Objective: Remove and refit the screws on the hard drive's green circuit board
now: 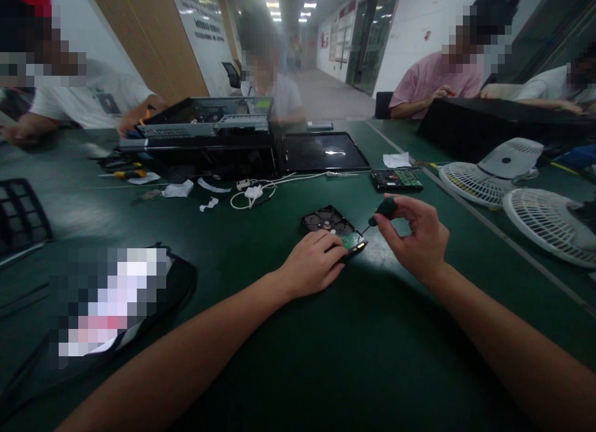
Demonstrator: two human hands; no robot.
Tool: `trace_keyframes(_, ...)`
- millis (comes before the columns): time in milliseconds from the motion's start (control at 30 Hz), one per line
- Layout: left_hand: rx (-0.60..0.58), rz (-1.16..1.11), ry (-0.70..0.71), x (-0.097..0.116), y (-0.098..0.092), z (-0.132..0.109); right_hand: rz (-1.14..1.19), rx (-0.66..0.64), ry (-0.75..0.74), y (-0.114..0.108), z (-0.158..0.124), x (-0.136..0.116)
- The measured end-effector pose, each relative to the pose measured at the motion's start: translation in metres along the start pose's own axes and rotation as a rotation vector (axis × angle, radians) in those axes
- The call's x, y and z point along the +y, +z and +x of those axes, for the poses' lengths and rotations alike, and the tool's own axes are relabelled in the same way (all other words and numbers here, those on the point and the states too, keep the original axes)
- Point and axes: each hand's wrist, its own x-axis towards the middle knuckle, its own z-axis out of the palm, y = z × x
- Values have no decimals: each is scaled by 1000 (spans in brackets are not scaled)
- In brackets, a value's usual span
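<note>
A hard drive (328, 220) lies on the green table with its underside up, showing a black casing and a green circuit board at the near right end. Over its near side rests my left hand (318, 261), fingers curled on the drive and holding it down. My right hand (414, 236) grips a screwdriver (384, 210) by its dark handle, between thumb and fingers. The screwdriver's thin shaft slants down to the left, its tip at the corner of the circuit board. Whether the tip sits in a screw is too small to tell.
Beyond lies a second hard drive (398, 180). An opened computer case (209, 131), a black panel (323, 151) and a white cable (254, 193) are at the back. White fan grilles (549, 221) stand right; a dark pouch (181, 277) lies left. Several people sit around the table.
</note>
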Motion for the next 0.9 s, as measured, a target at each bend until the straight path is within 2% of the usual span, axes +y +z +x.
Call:
trace_keyframes(233,-5,0,-1,0,1,0,-103,30,-9,0,1,-1)
trace_keyframes(633,-12,-1,-6,0,-1,1,1,-20,-50,-6,7,-2)
trace_keyframes(767,-18,0,-5,0,-1,1,58,-72,-10,-6,7,-4)
trace_keyframes(900,-13,-5,-3,1,-2,1,-26,-64,33,-5,6,-6)
